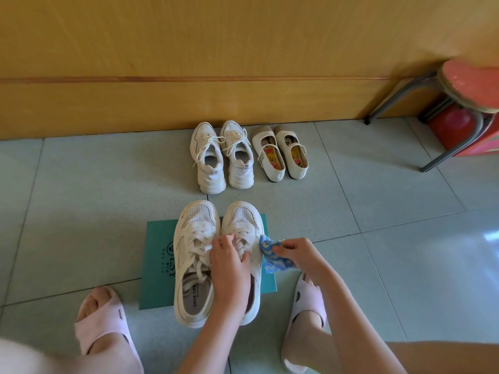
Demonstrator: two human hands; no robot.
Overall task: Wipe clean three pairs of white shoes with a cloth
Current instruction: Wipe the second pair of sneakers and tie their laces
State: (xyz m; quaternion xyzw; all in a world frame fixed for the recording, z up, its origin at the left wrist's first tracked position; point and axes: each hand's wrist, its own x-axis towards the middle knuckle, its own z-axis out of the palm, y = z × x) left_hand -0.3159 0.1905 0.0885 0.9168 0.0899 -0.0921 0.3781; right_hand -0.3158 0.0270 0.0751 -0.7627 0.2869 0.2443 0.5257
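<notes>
On LSY box (158,268), sneakers (189,249) w/ "CECE CHE" insole (197,296).

There are six white shoes in three pairs: two mesh-toed sneakers (195,238), two chunky sneakers (209,160) and two small strap shoes (270,157). One blue cloth (272,257). One green card (156,265). Two pink slippers (102,327). Two hands, the left hand (229,263) and the right hand (297,252). One stool (469,85), perhaps a second red one beneath; that corner is blurred.

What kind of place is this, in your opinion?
Probably a room at home: tiled floor, wooden wall panel, a red stool by the wall, and the person wears pink slippers while wiping a white sneaker with a blue cloth.
</notes>
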